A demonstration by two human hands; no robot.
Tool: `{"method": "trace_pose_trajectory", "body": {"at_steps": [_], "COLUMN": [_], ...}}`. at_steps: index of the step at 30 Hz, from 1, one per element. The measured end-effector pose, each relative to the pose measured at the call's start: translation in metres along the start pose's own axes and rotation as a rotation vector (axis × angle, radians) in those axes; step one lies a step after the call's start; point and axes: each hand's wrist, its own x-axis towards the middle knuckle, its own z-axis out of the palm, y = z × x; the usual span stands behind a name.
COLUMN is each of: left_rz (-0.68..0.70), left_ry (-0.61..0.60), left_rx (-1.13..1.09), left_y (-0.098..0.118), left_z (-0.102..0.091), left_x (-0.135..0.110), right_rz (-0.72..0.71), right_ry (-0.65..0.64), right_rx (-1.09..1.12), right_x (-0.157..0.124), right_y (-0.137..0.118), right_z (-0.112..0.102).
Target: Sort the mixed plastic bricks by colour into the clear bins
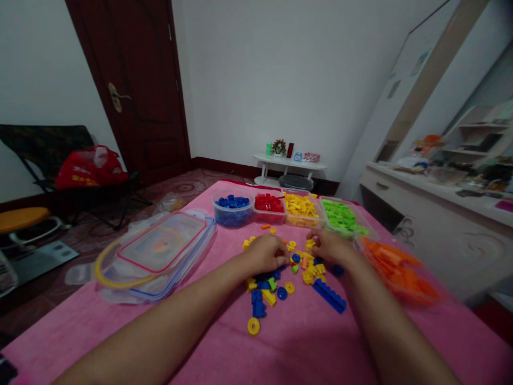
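Note:
A heap of loose plastic bricks (294, 270), yellow, blue, orange and green, lies on the pink tablecloth (280, 342). My left hand (266, 254) rests on the heap's left side with its fingers curled down over the pieces. My right hand (331, 247) is on the heap's right side, fingers bent and pinched among the bricks. What either hand holds is hidden. A long blue brick (329, 295) and a yellow ring (253, 325) lie nearer to me.
Beyond the heap stand tubs of blue (233, 209), red (269, 207), yellow (301, 209) and green bricks (343, 216); an orange-filled tub (396, 270) is at the right. Stacked clear lids (158, 254) lie at the left. A white cabinet (436, 224) flanks the table.

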Motion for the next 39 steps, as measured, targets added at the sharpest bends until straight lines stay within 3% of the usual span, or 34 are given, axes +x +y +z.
{"method": "trace_pose_trajectory", "body": {"at_steps": [4, 7, 13, 16, 20, 22, 24, 26, 29, 31, 39], "left_rz": [-0.112, -0.233, -0.442, -0.473, -0.473, -0.460, -0.438, -0.424, -0.437, -0.463, -0.508], "left_ry": [0.092, 0.189, 0.115, 0.051, -0.012, -0.031, -0.070, -0.104, -0.141, -0.171, -0.233], "left_rx": [-0.084, -0.008, 0.164, 0.078, 0.005, 0.036, 0.070, 0.091, 0.068, 0.017, 0.008], "left_y": [-0.011, -0.024, -0.059, -0.068, -0.066, -0.064, -0.064, -0.064, -0.060, -0.054, -0.041], "left_z": [-0.021, -0.039, -0.052, -0.047, -0.046, -0.048, -0.051, -0.053, -0.053, -0.054, -0.059], "left_x": [0.004, 0.004, -0.002, -0.003, -0.005, -0.006, -0.007, -0.007, -0.006, -0.006, -0.007], "right_rz": [-0.044, -0.118, -0.152, -0.122, 0.000, 0.085, 0.123, 0.077, -0.061, -0.110, -0.074], "right_ry": [-0.041, -0.101, -0.096, -0.012, 0.103, 0.097, 0.070, 0.061, 0.066, 0.056, -0.008], "right_rx": [-0.048, -0.042, 0.129, 0.381, 0.998, 1.310, 1.403, 1.182, 0.540, 0.279, 0.022], "right_x": [0.000, -0.002, 0.000, 0.003, 0.003, 0.001, 0.000, 0.001, 0.003, 0.004, 0.002], "right_y": [-0.014, -0.021, -0.028, -0.033, -0.045, -0.048, -0.048, -0.045, -0.040, -0.038, -0.040], "right_z": [0.004, 0.003, 0.006, 0.009, 0.010, 0.011, 0.014, 0.021, 0.034, 0.040, 0.035]}}
